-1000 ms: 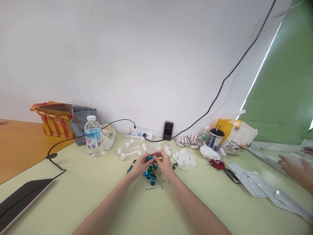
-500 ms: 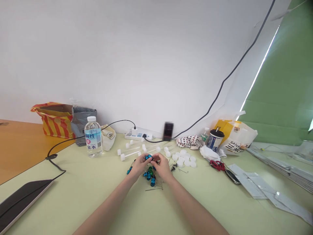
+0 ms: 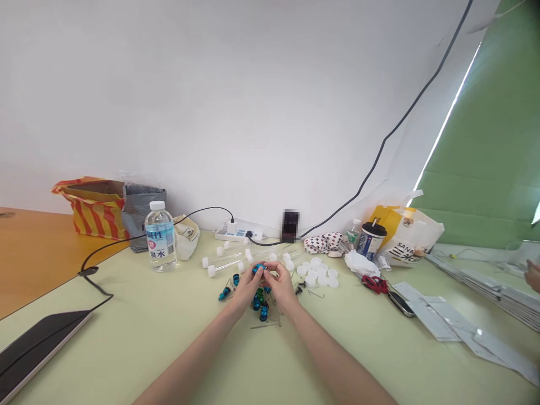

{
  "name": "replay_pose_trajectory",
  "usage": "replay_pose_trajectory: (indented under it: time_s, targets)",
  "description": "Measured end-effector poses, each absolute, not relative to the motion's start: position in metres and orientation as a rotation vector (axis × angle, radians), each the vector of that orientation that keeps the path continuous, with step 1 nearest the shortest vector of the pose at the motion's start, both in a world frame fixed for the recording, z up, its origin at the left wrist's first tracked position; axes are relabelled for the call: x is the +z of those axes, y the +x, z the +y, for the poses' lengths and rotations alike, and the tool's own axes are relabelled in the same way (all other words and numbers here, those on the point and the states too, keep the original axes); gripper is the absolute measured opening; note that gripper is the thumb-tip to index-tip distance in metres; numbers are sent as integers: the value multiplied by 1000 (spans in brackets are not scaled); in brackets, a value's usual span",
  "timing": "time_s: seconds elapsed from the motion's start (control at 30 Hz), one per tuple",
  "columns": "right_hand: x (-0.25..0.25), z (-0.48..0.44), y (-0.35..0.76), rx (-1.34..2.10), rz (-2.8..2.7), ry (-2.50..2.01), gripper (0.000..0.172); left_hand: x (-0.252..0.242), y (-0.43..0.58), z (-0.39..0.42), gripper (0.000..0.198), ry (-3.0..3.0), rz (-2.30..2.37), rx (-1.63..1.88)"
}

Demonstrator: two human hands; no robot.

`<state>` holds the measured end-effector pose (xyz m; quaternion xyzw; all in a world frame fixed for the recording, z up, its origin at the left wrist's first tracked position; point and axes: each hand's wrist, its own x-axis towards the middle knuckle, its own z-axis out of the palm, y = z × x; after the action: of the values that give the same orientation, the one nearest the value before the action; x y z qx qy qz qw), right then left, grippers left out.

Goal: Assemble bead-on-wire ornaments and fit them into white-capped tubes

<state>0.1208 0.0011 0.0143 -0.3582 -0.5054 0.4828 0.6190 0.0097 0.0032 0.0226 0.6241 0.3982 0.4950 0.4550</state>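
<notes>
Between the fingertips of both hands is a small shiny blue metal part (image 3: 259, 269), its exact kind hidden by the fingers. My left hand (image 3: 246, 287) is closed on its left side, and my right hand (image 3: 278, 284) pinches it from the right. Below and between the hands lies a small heap of similar blue pieces (image 3: 264, 313) with a green piece (image 3: 260, 293) among them. Left of my left hand are another blue piece with a black end (image 3: 224, 293) and one more close by (image 3: 235, 279). A thin metal rod (image 3: 264, 326) lies in front.
White round caps (image 3: 322, 275) and clear capped tubes (image 3: 228, 263) lie behind the hands. A water bottle (image 3: 160, 242) and a power strip (image 3: 240, 229) stand further back. To the right are red-handled scissors (image 3: 374, 284) and flat pale strips (image 3: 455, 326). Another person's hand (image 3: 533, 275) shows at the right edge.
Both hands have shifted slightly right with the blue part, and the fingers have regripped it. More blue pieces show left of my left hand. Another person's hand has appeared at the right edge.
</notes>
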Motion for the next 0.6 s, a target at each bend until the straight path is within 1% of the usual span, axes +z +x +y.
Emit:
replay_pose_trajectory:
  time_s: [0.1, 0.23, 0.37, 0.5, 0.6]
  targets:
    - [15, 1, 118, 1117, -1095, -788, 34, 19, 12, 7, 41, 1642, 1001, 1256]
    - [19, -1, 116, 1119, -1074, -787, 32, 19, 8, 8, 32, 1898, 1210, 1342]
    - [23, -3, 114, 1187, -1094, -809, 30, 24, 4, 5, 26, 2015, 1289, 1298]
    - [26, -8, 112, 1167, -1214, -807, 29, 26, 4, 3, 27, 1961, 1464, 1304]
    - [28, -12, 111, 1109, -1339, -807, 25, 24, 2, 4, 31, 1955, 1567, 1340]
